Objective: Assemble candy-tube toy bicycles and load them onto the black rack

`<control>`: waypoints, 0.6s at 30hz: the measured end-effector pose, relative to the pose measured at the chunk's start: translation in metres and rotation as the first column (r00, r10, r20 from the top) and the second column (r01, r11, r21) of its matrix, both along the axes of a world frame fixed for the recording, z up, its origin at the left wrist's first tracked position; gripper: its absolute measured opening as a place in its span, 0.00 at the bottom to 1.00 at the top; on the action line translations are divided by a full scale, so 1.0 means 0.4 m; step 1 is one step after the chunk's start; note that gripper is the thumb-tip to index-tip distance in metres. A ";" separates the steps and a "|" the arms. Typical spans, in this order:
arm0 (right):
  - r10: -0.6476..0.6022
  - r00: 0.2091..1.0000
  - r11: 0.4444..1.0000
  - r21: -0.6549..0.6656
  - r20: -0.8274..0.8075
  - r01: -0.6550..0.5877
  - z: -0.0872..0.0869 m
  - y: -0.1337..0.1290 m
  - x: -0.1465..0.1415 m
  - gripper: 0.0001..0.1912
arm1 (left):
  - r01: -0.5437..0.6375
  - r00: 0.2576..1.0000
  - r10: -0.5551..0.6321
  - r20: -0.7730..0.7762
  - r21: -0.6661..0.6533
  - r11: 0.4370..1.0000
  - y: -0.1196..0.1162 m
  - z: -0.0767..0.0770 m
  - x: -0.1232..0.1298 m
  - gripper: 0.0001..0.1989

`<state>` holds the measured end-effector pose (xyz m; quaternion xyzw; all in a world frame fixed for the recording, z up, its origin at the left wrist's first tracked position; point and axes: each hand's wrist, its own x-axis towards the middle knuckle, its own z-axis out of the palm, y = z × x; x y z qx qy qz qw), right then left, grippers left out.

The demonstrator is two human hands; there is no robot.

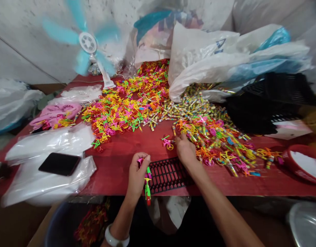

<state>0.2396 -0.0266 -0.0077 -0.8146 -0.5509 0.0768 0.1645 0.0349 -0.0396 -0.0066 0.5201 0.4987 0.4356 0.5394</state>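
Observation:
My left hand (138,175) is closed, thumb against fingers, on small plastic toy bicycles in pink, green, yellow and red; a green toy bicycle (147,190) hangs below the fingers. Just right of it a black slatted plastic rack (164,175) lies at the table's front edge. My right hand (186,151) reaches past the rack's far right corner to the near edge of a mixed pile (217,137) of toy bicycles and candy-like tubes. Its fingers are curled together, and what they hold is hidden. A pink and yellow toy bicycle (168,142) lies left of that hand.
A heap of toy bicycles (114,115) and a pile of patterned tubes (196,104) cover the red table (124,147). A phone (60,163) rests on plastic bags (49,187) at left. Behind are a spinning fan (88,42) and large sacks (199,51); a red basket (291,164) stands at right.

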 end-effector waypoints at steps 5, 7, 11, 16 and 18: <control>0.129 0.950 0.971 0.228 -0.284 -0.063 -0.034 -0.023 -0.018 0.02 | 0.011 0.999 -0.012 -0.039 -0.005 1.000 0.001 0.005 -0.005 0.11; 0.147 0.814 0.962 0.274 -0.562 0.016 -0.052 -0.049 -0.028 0.09 | 0.017 0.999 -0.017 -0.036 -0.004 1.000 0.003 0.007 -0.008 0.11; 0.176 0.499 0.966 0.246 -0.848 0.077 -0.056 -0.089 -0.040 0.18 | 0.014 0.999 -0.015 -0.047 -0.015 1.000 0.008 0.008 -0.015 0.13; 0.151 0.387 0.973 0.206 -0.909 0.103 -0.024 -0.110 -0.057 0.20 | 0.013 0.997 -0.013 -0.070 0.001 1.000 0.006 0.003 -0.015 0.12; 0.166 0.383 0.963 0.234 -0.909 0.136 -0.020 -0.123 -0.075 0.20 | 0.001 0.998 -0.001 -0.069 0.001 1.000 0.002 -0.001 -0.013 0.12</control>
